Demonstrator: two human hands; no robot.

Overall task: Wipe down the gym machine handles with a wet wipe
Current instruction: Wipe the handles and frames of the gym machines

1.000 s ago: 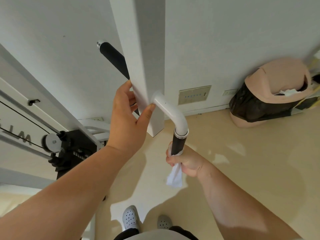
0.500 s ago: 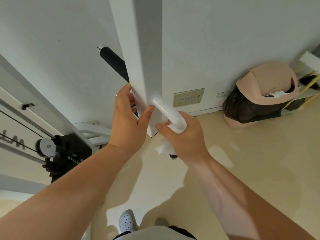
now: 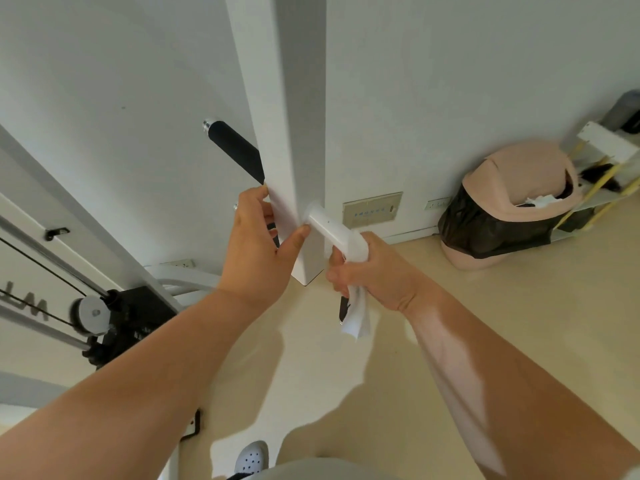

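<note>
The white handle [image 3: 327,225] juts from the white post [image 3: 287,133] and bends downward. A crumpled white wet wipe [image 3: 356,318] wraps that bend, its tail hanging below. The right hand [image 3: 377,275] closes its grip tight round wipe and handle, and the left hand [image 3: 258,251] clasps the post's edge. Far right, a pink bin [image 3: 519,174] with a black liner [image 3: 491,226] holds white scraps [image 3: 542,200].

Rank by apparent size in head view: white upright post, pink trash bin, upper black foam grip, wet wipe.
1. white upright post
2. pink trash bin, though farther away
3. upper black foam grip and wet wipe: too close to rank; the post hides part of the grip, the right hand covers part of the wipe.
</note>
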